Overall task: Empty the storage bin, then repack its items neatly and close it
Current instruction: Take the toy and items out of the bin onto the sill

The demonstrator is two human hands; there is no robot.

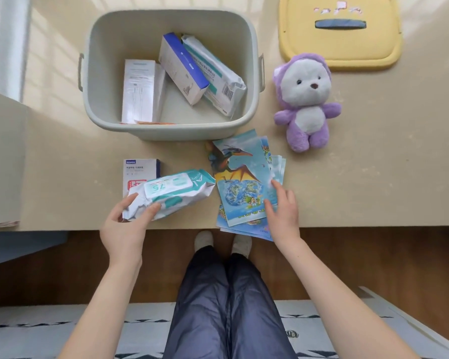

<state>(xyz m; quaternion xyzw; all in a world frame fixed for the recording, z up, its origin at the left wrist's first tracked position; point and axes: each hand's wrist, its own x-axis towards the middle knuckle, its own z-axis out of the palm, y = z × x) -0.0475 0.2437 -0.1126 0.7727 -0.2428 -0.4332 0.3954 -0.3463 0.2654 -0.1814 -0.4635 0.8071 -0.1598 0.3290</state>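
The pale green storage bin [109, 110] stands open on the table. Inside it are a white box [138, 92], a blue-and-white box [182, 68] and a teal-striped wipes pack [218, 79]. My left hand [126, 224] grips the near end of another teal wipes pack [171, 193], which lies partly over a small white box [138, 172]. My right hand [283, 208] rests with straight fingers on a fanned stack of dinosaur booklets [240, 182] at the table's front edge. The yellow lid [340, 47] lies at the back right.
A purple-and-white plush bear [306, 99] lies right of the bin, below the lid. The table's front edge runs just under my hands; the booklets overhang it slightly. A raised beige block [3, 164] stands at the left. My legs and a patterned rug are below.
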